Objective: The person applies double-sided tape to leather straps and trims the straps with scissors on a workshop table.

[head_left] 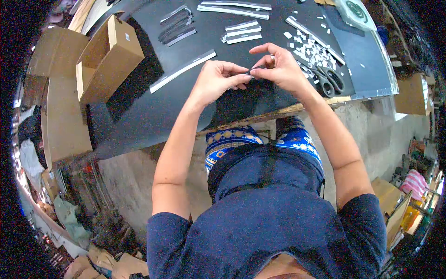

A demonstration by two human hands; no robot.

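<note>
Over the dark tabletop (186, 107), near its front edge, my hands meet at the fingertips. My left hand (218, 81) is closed in a pinch on something tiny that I cannot make out. Thumb and finger of my right hand (284, 69) pinch at the same spot, with the index finger raised and bent. Left of my hands lies a long white strip with a dark edge (183, 71). Scissors with dark handles (329, 82) rest just right of my right hand, beside many small white pieces (316, 52). Another long strip (315, 40) lies among those pieces.
Shorter white strips (242, 31) and a bundle of dark strips (178, 25) lie farther back, with long strips (234, 8) behind. An open cardboard box (111, 58) stands at the left. At the back right is a clear plastic bag (355, 13) with something green inside.
</note>
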